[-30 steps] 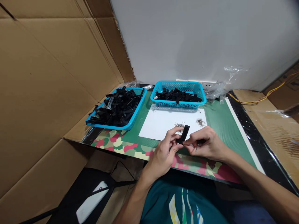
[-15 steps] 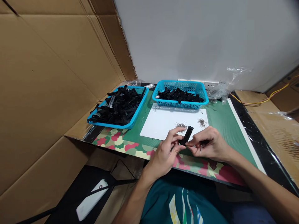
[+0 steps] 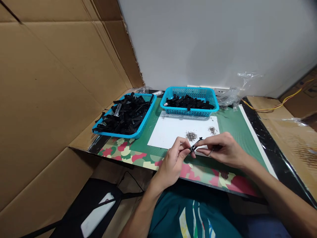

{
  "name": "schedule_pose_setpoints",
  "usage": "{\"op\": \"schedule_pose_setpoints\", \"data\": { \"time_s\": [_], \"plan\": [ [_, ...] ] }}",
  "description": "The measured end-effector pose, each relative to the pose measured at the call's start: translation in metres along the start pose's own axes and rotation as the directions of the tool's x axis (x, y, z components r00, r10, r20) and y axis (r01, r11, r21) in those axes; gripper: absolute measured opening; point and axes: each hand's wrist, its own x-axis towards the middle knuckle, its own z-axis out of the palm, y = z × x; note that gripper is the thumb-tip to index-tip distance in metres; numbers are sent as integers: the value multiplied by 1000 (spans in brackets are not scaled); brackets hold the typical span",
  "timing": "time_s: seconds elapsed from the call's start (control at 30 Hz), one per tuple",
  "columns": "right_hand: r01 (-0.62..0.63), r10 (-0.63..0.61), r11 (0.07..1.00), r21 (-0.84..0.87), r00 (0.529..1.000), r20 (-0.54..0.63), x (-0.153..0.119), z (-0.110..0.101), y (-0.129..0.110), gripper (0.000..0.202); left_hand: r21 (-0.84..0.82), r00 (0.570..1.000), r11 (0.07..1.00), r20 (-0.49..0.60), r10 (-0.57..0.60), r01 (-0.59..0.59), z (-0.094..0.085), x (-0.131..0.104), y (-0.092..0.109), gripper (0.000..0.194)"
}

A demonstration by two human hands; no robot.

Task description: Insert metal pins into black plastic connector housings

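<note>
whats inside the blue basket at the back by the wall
The blue basket holds a loose heap of black plastic parts. Its bottom and whatever lies beneath the heap are covered.

Two blue baskets (both holding black parts), one white sheet.

Light: even, soft indoor light from above, moderately bright.
Shadows: faint, short under the hands.
Glare: mild sheen on plastic wrap.
Distortion: wide-angle bending at edges.
Focus: mostly sharp.
</note>
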Motion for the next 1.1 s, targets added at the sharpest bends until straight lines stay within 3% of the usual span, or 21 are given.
{"op": "schedule_pose_setpoints", "data": {
  "time_s": [0.1, 0.17, 0.27, 0.37, 0.63, 0.77, 0.83, 0.93, 1.0, 1.1],
  "plan": [
    [45, -46, 998, -47, 999, -4, 1, -1, 4, 15, 60, 1000, 998, 7, -6, 5, 0, 1, 2, 19],
    [56, -56, 995, -78, 998, 8, 1, -2, 7, 16, 191, 1000, 982, -13, 12, -9, 1, 2, 4, 20],
    [37, -34, 994, -106, 999, 24, 1, -4, 12, 15, 430, 993, 900, -51, 111, -78, 3, 3, 4, 18],
    [19, -12, 992, -123, 998, 60, 2, -6, 12, 15, 548, 982, 830, -74, 174, -105, 6, 5, 1, 8],
    [9, -2, 971, -239, 999, 32, 7, -9, 8, 32, 612, 976, 784, -87, 200, -106, 11, 8, -9, 6],
    [20, -49, 968, -252, 993, -109, 7, -5, 14, 27, 603, 970, 790, -103, 221, -115, 11, 8, -9, 8],
    [-33, -9, 982, -188, 976, -218, 7, -2, 13, 21, 604, 968, 787, -97, 232, -128, 11, 7, -9, 9],
    [-186, 197, 980, 64, 919, -342, 9, 7, 7, 17, 624, 963, 767, -82, 255, -150, 13, 6, -9, 10],
    [-257, 323, 940, 226, 884, -337, 10, 15, 3, 25, 639, 957, 749, -70, 280, -173, 14, 5, -10, 11],
    [-294, 383, 906, 304, 875, -295, 12, 24, 0, 31, 649, 949, 735, -62, 310, -198, 16, 4, -12, 14]
  ]
}}
